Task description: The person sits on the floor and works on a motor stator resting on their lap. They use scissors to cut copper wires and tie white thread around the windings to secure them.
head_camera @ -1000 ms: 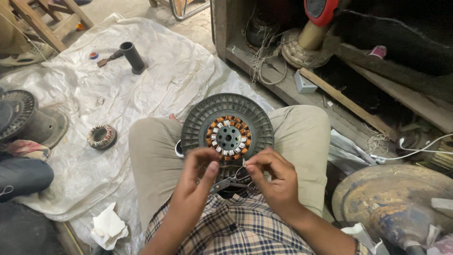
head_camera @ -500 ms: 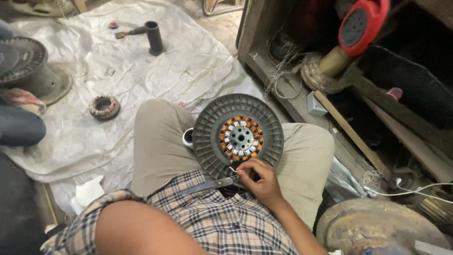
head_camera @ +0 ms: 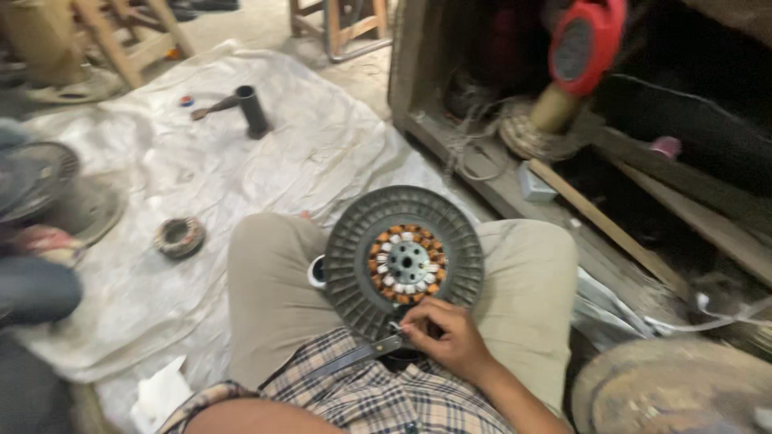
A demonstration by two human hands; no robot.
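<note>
Fingers (head_camera: 418, 321) of the right hand (head_camera: 446, 337) pinch something small at the near rim of the fan motor (head_camera: 402, 259), which rests on the lap; what they pinch is too blurred to tell. Only the left forearm shows at the bottom edge, its hand cut off, and a dark strip-like tool (head_camera: 354, 358) lies across the shirt.

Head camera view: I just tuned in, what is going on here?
A person sits on a white plastic sheet with a round grey ribbed motor disc with copper windings resting on their lap. Their right hand pinches at the disc's lower edge, beside a dark flat metal tool. The left hand is out of view; only the forearm shows.
</note>
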